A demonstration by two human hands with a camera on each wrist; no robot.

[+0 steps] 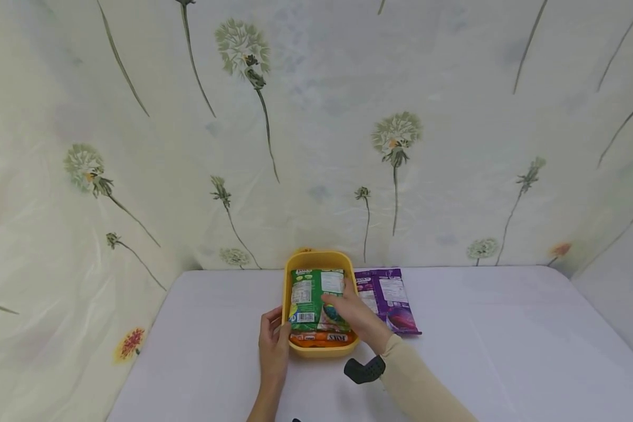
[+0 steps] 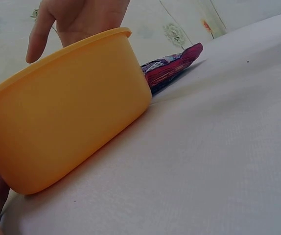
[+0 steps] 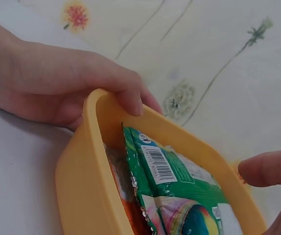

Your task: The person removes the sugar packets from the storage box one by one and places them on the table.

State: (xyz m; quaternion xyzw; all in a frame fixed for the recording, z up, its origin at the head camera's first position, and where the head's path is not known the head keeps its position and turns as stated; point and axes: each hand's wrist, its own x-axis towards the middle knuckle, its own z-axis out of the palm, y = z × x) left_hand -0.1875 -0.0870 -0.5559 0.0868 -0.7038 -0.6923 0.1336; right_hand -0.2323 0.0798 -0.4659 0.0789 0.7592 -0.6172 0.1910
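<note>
A yellow plastic tub (image 1: pixel 320 353) stands at the table's far edge. Inside it a green candy bag (image 1: pixel 316 299) lies over an orange candy bag (image 1: pixel 324 339). My left hand (image 1: pixel 274 346) grips the tub's left side; in the right wrist view that hand (image 3: pixel 81 83) has its thumb hooked over the rim. At the tub's right side, my right hand (image 1: pixel 354 308) is over the green bag's edge. Its thumb (image 3: pixel 265 169) is extended and apart from the bag in the right wrist view; the other fingers are mostly hidden.
A purple candy bag (image 1: pixel 395 299) lies on the table just right of the tub, and its end (image 2: pixel 175 66) shows behind the tub in the left wrist view. A white cloth (image 1: pixel 506 340) covers the table. A flower-patterned curtain (image 1: pixel 316 146) hangs behind it.
</note>
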